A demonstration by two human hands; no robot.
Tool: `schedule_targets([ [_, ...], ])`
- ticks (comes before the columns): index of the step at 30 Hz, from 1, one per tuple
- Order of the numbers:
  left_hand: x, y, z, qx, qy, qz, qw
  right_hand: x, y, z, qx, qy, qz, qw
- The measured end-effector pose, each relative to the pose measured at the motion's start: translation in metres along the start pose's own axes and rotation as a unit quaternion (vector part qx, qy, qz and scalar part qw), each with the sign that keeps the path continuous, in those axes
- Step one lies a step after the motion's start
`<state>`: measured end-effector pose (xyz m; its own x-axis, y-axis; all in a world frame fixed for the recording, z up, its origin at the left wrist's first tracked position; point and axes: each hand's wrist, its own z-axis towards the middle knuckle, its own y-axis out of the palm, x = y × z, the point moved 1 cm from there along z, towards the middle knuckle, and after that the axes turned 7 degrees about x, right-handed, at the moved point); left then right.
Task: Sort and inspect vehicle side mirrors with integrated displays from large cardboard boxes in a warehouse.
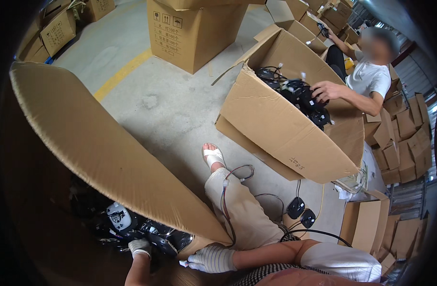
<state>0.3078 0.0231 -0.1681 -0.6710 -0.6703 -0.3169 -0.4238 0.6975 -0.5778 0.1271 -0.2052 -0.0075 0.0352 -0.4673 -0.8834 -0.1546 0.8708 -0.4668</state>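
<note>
My left hand, in a striped knit glove, reaches down into a large cardboard box at my left. It is against a pile of black plastic housings with wires; its fingertips are hidden among them. A round part with a light grey face lies in the same pile. My right hand, gloved alike, is beside the box's near edge, its fingers closed on a small white connector. A bundle of coloured wires hangs across my trouser leg and runs down close to this hand.
Across from me, a co-worker reaches into an open carton of black wired parts. A closed carton stands on the concrete floor. Two black discs on cables lie right of my leg. Stacked cartons line the right.
</note>
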Motion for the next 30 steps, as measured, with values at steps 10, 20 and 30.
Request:
schedule_targets([
  [10, -0.003, 0.094, 0.040, 0.027, -0.181, -0.036, 0.982, -0.011, 0.000, 0.008, -0.120, 0.109, 0.072, 0.984],
  [20, 0.034, 0.002, -0.036, 0.012, -0.056, -0.032, 0.998, -0.002, 0.001, 0.000, -0.032, 0.060, 0.012, 0.998],
  [30, 0.152, -0.032, -0.160, 0.201, 0.014, -0.092, 0.975, -0.016, -0.038, -0.008, 0.041, 0.058, -0.043, 0.997],
])
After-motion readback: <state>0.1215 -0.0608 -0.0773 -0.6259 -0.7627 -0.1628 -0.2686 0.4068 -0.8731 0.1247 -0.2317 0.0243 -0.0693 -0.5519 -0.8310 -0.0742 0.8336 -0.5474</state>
